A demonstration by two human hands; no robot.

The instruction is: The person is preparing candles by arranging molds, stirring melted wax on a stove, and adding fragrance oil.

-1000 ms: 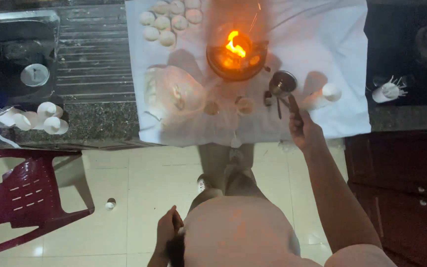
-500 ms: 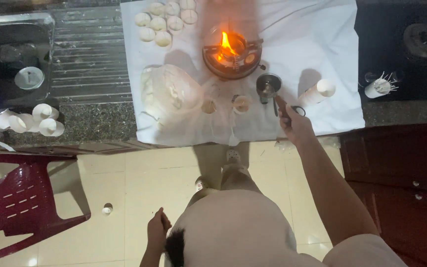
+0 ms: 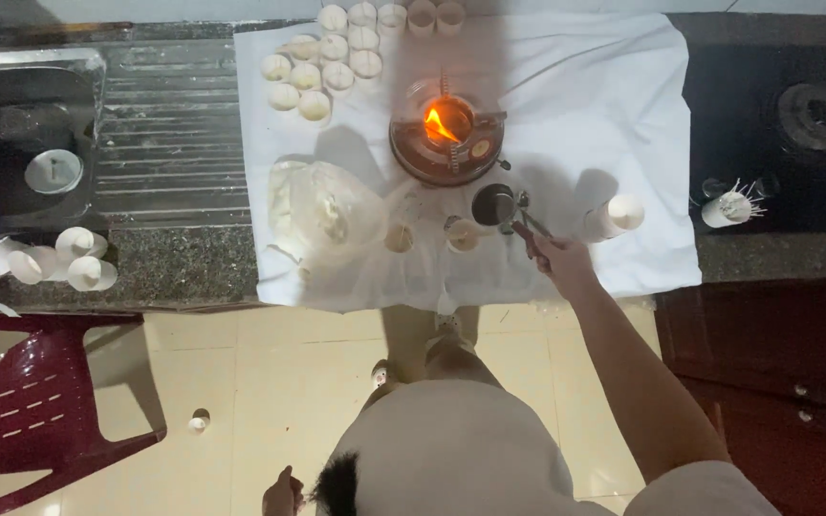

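While a burner flames on the cloth-covered tabletop, the right hand grips a small ladle over tiled floor; whether the left hand is open or closed, I cannot tell

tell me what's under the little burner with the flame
The burner stands on a white cloth spread over the counter. The right hand holds a small ladle beside it. What lies beneath the cloth there is covered.

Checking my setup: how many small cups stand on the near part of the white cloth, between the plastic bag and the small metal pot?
2. The left cup stands beside the plastic bag. The right cup stands just left of the small metal pot, held by the right hand. None seems hidden.
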